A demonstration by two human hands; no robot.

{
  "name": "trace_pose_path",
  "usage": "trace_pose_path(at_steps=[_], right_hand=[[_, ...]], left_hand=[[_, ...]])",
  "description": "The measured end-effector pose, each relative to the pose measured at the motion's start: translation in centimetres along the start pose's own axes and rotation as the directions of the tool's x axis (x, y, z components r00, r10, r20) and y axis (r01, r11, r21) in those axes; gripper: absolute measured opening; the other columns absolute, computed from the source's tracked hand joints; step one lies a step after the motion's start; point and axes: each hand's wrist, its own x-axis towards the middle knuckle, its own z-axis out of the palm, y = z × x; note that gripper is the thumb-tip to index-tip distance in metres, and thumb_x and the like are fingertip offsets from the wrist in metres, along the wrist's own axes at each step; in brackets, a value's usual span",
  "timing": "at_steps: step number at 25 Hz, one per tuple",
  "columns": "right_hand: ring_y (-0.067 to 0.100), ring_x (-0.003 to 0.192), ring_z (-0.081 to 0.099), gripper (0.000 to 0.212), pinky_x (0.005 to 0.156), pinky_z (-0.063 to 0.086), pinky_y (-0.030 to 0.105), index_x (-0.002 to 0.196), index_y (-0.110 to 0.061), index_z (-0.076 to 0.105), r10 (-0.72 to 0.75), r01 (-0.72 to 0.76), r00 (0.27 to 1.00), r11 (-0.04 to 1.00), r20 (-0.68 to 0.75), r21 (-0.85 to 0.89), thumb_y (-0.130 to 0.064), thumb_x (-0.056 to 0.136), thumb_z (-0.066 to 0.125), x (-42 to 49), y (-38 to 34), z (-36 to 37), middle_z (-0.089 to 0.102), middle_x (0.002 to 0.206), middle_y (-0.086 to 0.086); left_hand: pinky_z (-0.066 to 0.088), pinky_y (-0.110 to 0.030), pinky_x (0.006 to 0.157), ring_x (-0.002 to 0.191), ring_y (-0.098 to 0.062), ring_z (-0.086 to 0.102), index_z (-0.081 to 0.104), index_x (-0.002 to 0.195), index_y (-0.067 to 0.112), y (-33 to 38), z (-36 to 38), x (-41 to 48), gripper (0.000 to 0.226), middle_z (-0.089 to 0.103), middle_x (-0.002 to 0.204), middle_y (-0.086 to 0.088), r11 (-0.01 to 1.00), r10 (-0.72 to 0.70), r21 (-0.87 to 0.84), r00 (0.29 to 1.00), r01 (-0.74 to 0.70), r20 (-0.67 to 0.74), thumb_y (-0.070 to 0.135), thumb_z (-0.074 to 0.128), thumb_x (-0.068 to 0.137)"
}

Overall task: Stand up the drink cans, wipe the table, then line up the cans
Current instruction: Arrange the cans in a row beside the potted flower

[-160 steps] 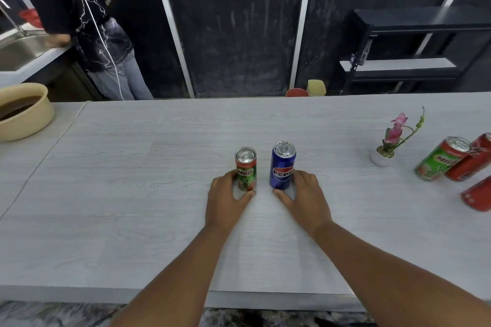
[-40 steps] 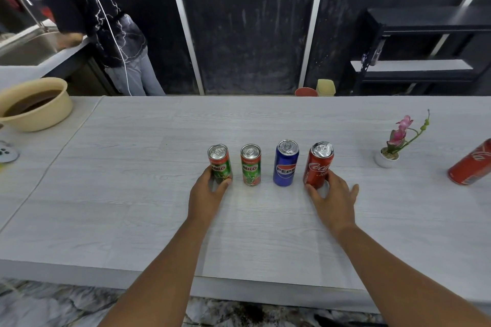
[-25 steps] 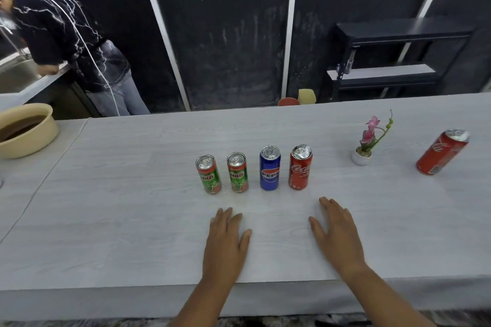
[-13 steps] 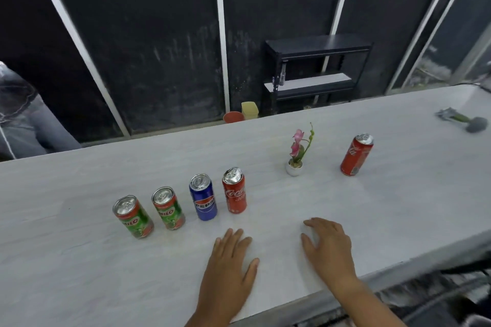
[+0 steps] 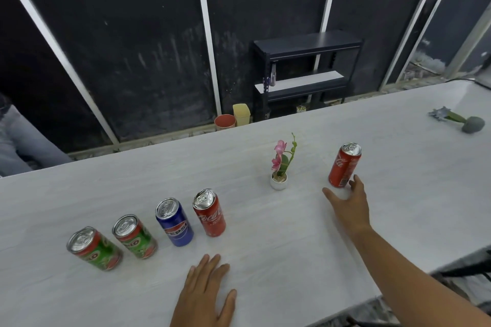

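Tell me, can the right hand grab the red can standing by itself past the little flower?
Probably yes. The right hand is open and right beside the lone red can, and nothing stands between them. The flower pot sits off to one side, out of the way.

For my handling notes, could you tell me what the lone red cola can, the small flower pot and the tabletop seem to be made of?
Lone red cola can: likely aluminium, glossy printed wall, bare silvery lid. Small flower pot: smooth white, ceramic or plastic; unclear. Tabletop: matt pale surface with printed-looking grain, probably laminate.
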Motion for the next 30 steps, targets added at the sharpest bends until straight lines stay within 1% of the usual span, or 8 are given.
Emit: trace_pose_path(at_steps=[4, 8, 10, 12, 17, 21, 27, 30], right_hand=[[0.028, 0.123, 0.066, 0.083, 0.106, 0.051, 0.052, 0.135, -0.022, 0.059, -0.03, 0.018, 0.987, 0.997, -0.157, -0.077, -0.058, 0.068, 0.092, 2.4, -0.8, 0.7, 0.073, 0.126, 0.002], [0.029, 0.113, 0.069, 0.08, 0.1, 0.053, 0.051, 0.123, -0.024, 0.061, -0.008, -0.019, 0.974, 0.993, -0.225, -0.118, -0.068, 0.062, 0.088, 3.9, -1.0, 0.9, 0.077, 0.11, 0.0], [0.029, 0.111, 0.07, 0.076, 0.1, 0.053, 0.051, 0.122, -0.024, 0.062, -0.008, -0.018, 0.973, 0.994, -0.229, -0.109, -0.067, 0.064, 0.086, 4.3, -1.0, 0.8, 0.077, 0.11, 0.0], [0.03, 0.112, 0.069, 0.071, 0.102, 0.052, 0.054, 0.123, -0.024, 0.062, -0.021, -0.005, 0.976, 0.993, -0.216, -0.118, -0.064, 0.068, 0.084, 4.3, -0.7, 0.7, 0.075, 0.113, 0.002], [0.032, 0.112, 0.066, 0.061, 0.104, 0.047, 0.056, 0.119, -0.023, 0.064, -0.088, 0.059, 0.984, 0.981, -0.153, -0.184, -0.06, 0.072, 0.08, 3.3, -0.1, 0.7, 0.073, 0.111, 0.002], [0.028, 0.112, 0.068, 0.076, 0.104, 0.049, 0.056, 0.123, -0.025, 0.062, -0.073, 0.044, 0.985, 0.982, -0.155, -0.184, -0.072, 0.067, 0.082, 2.8, -0.7, 0.5, 0.075, 0.113, 0.0], [0.031, 0.109, 0.067, 0.062, 0.102, 0.051, 0.055, 0.121, -0.021, 0.065, -0.097, 0.08, 0.988, 0.988, -0.123, -0.135, -0.053, 0.071, 0.082, 1.8, 0.2, 0.2, 0.068, 0.115, 0.005], [0.026, 0.111, 0.067, 0.07, 0.106, 0.051, 0.052, 0.129, -0.026, 0.057, -0.086, 0.081, 0.99, 0.996, -0.111, -0.047, -0.052, 0.071, 0.086, 0.8, 0.3, 0.1, 0.071, 0.118, 0.001]], left_hand=[[0.016, -0.024, 0.12, 0.132, -0.033, 0.069, 0.078, 0.125, 0.026, 0.1, -0.2, -0.2, 0.054, 0.071, 0.143, 0.0, 1.0, -0.014, 0.008, 1.0, 0.014, -0.02, 0.06, 0.059, 0.086], [0.014, -0.022, 0.123, 0.146, -0.027, 0.056, 0.073, 0.134, 0.027, 0.9, -0.8, -0.5, 0.051, 0.063, 0.153, 0.004, 0.998, -0.035, -0.056, 0.996, 0.031, -0.085, 0.055, 0.066, 0.092], [0.006, -0.023, 0.129, 0.158, -0.018, 0.038, 0.066, 0.143, 0.03, 1.0, -0.8, -0.7, 0.051, 0.048, 0.163, 0.012, 0.995, -0.042, -0.099, 0.992, 0.03, -0.118, 0.049, 0.071, 0.096], [0.006, -0.026, 0.131, 0.161, -0.013, 0.03, 0.062, 0.147, 0.032, 1.0, -0.5, -1.0, 0.052, 0.042, 0.166, 0.015, 0.993, -0.042, -0.111, 0.991, 0.028, -0.126, 0.047, 0.071, 0.098], [0.011, -0.033, 0.134, 0.163, -0.008, 0.025, 0.057, 0.152, 0.036, 1.0, 0.1, -1.3, 0.052, 0.036, 0.169, 0.019, 0.993, -0.078, -0.1, 0.991, 0.068, -0.107, 0.053, 0.061, 0.102], [0.017, -0.038, 0.133, 0.163, -0.006, 0.024, 0.055, 0.153, 0.037, 0.8, 0.5, -1.5, 0.053, 0.038, 0.17, 0.018, 0.996, -0.072, -0.064, 0.99, 0.065, -0.12, 0.057, 0.054, 0.104], [0.012, -0.036, 0.134, 0.164, -0.001, 0.013, 0.047, 0.156, 0.042, 0.5, 1.2, -1.8, 0.054, 0.031, 0.173, 0.021, 0.996, -0.089, -0.017, 0.988, 0.088, -0.128, 0.064, 0.042, 0.107], [0.011, -0.036, 0.135, 0.165, 0.0, 0.012, 0.045, 0.156, 0.043, 0.5, 1.2, -1.9, 0.053, 0.031, 0.173, 0.02, 0.996, -0.084, -0.014, 0.987, 0.083, -0.135, 0.064, 0.04, 0.108]])
